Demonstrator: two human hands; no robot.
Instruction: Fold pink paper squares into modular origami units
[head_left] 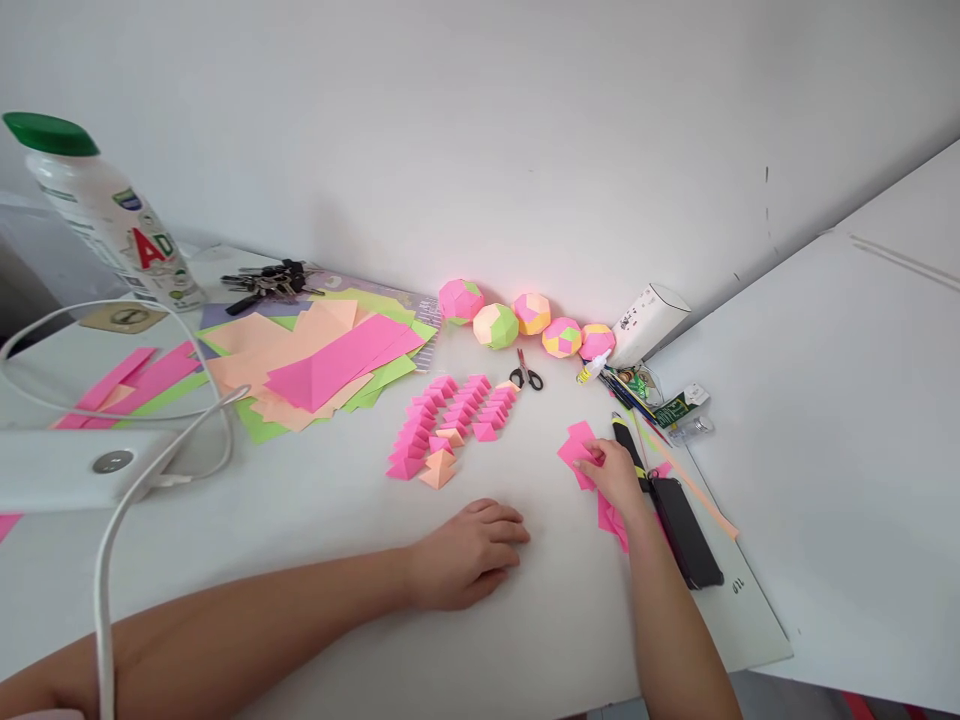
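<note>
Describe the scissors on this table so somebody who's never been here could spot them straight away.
Start at the white table and look to the wall, where five paper balls sit in a line. The scissors lie just in front of the balls, beside the far end of the folded paper pieces. Black-handled, they stand out from the bright paper around them.

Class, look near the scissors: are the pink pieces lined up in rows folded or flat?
Folded: the pink pieces show raised ridges and slanted faces in lighter and darker pink.
</note>
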